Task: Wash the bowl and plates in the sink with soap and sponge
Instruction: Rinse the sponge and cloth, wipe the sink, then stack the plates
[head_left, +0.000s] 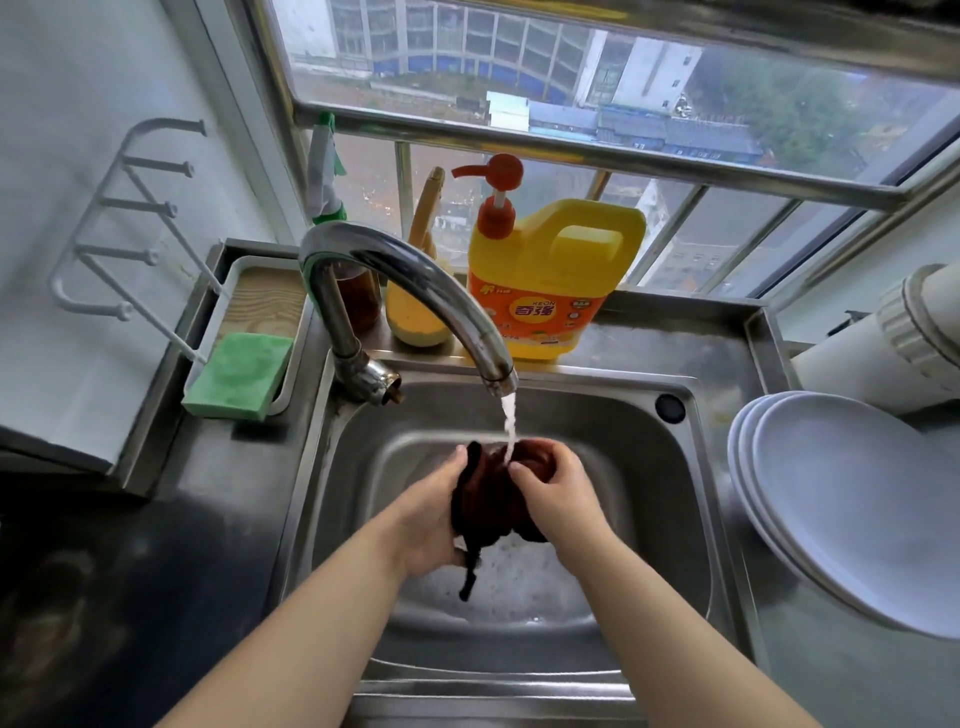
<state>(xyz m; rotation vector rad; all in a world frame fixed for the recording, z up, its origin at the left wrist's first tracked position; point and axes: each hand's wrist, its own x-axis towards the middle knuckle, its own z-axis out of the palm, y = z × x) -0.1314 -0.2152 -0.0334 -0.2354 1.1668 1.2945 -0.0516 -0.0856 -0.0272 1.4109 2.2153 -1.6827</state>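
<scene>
Over the steel sink (613, 415) both my hands hold a dark brown cloth (485, 504) under the running water (509, 426) from the tap (395, 265). My left hand (436, 514) grips its left side and my right hand (558, 491) grips its bunched right side. A strip of the cloth hangs down toward foamy water in the basin. A stack of white plates (852, 499) lies on the counter right of the sink. The green sponge (239, 374) sits in a white tray (236, 275) at the left. A yellow soap jug (550, 280) with an orange pump stands behind the tap.
A white wall rack (130, 223) hangs at the left. On the window ledge stand a brown jar (358, 296), a yellow ladle-like brush (415, 317) and a spray bottle (324, 166). A white pipe (883, 338) runs at the right behind the plates.
</scene>
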